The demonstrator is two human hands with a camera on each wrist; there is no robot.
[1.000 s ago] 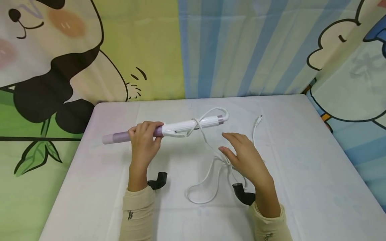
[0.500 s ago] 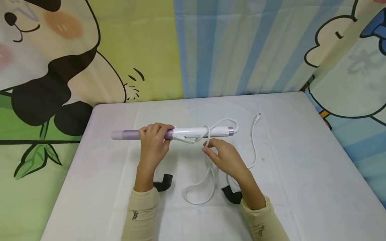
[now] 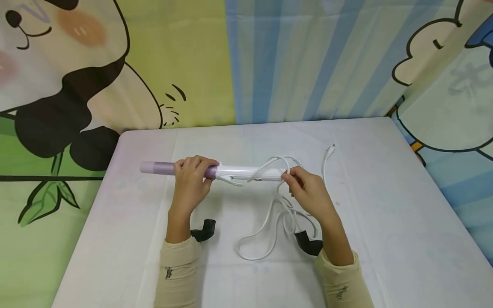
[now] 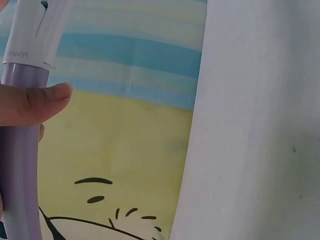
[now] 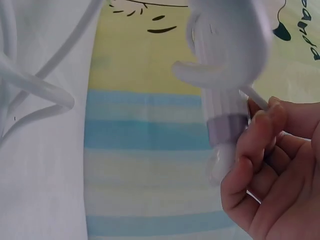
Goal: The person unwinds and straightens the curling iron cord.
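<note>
A curling iron point(image 3: 242, 173) with a white handle and a purple barrel lies crosswise in the head view, raised over the table. My left hand point(image 3: 192, 182) grips its barrel just beside the handle; in the left wrist view the thumb point(image 4: 37, 104) lies across the purple barrel point(image 4: 20, 175). Near the handle's right end, my right hand point(image 3: 311, 192) pinches the white cord point(image 3: 252, 259) between thumb and fingertips. A loop of that cord passes over the handle. In the right wrist view, the pinched cord point(image 5: 254, 95) runs from the fingertips to a large blurred loop before the handle.
The rest of the cord lies in loose coils on the white table point(image 3: 115, 239), its small plug point(image 3: 330, 150) toward the back right. Black curved pieces point(image 3: 204, 231) stick out beside both wrists. A cartoon-printed curtain point(image 3: 200, 64) hangs behind the table.
My right hand took the cord below the handle, then moved right and up with it, widening the loop over the handle. The left hand keeps its grip; the iron has shifted slightly right and levelled.
</note>
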